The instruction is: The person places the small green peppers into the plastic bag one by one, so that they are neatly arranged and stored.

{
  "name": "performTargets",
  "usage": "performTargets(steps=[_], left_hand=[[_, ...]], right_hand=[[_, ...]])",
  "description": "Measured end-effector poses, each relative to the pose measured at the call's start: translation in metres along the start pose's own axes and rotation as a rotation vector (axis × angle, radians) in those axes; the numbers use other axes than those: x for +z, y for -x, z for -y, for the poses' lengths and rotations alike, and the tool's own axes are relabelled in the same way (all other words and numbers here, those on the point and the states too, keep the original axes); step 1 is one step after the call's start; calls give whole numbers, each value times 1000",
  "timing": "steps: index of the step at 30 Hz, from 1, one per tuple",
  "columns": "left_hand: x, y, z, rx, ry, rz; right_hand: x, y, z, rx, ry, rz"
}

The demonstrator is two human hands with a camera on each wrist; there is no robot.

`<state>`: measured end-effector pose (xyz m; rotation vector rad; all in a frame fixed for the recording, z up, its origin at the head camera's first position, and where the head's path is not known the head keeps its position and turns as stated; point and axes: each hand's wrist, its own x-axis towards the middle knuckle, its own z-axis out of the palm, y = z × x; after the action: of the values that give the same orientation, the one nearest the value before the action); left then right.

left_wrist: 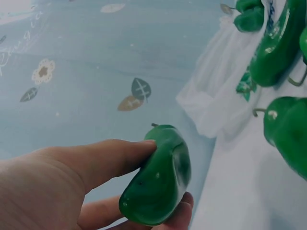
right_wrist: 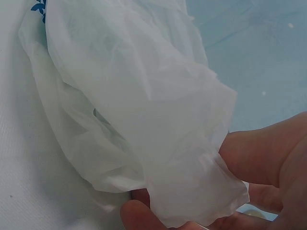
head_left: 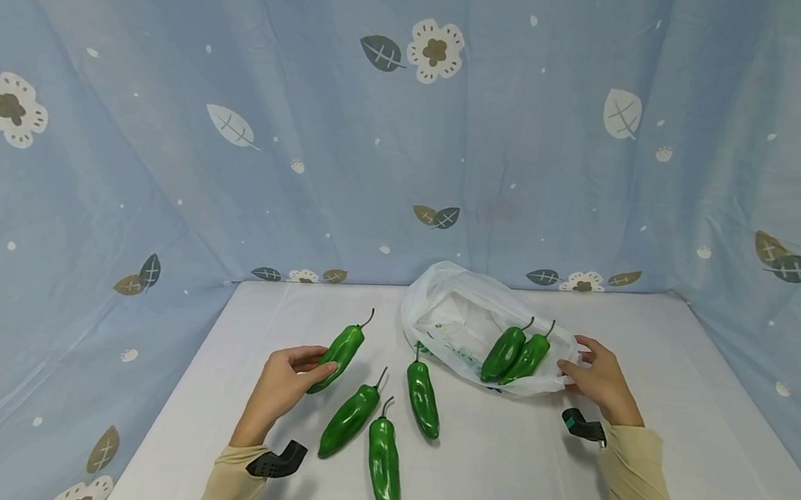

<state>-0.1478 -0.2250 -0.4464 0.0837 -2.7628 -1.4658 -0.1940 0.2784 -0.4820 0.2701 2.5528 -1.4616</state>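
My left hand [head_left: 286, 384] grips a green pepper [head_left: 343, 351] with a thin stem, thumb on one side and fingers on the other, above the left part of the table. A white plastic bag [head_left: 451, 287] lies at the back, its mouth spread. Two green peppers [head_left: 504, 355] rest in the bag's opening. At the bag's right edge, my right hand [head_left: 604, 380] pinches the thin plastic [right_wrist: 192, 182]. Nearest the left hand on the table is another green pepper [head_left: 349, 421]; one more pepper [head_left: 384, 467] lies in front and a third pepper [head_left: 423, 399] just before the bag.
A white cloth covers the table [head_left: 494, 476]. Behind it and at both sides hangs a blue curtain [head_left: 351, 157] printed with leaves and flowers. Each wrist wears a small black camera mount [head_left: 277, 460].
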Motion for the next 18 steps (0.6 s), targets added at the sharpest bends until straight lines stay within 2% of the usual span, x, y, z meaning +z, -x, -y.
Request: performTargets(steps=[18], left_hand=[[10, -14, -26, 45, 55, 5]], right_hand=[[1, -2, -2, -4, 10, -5]])
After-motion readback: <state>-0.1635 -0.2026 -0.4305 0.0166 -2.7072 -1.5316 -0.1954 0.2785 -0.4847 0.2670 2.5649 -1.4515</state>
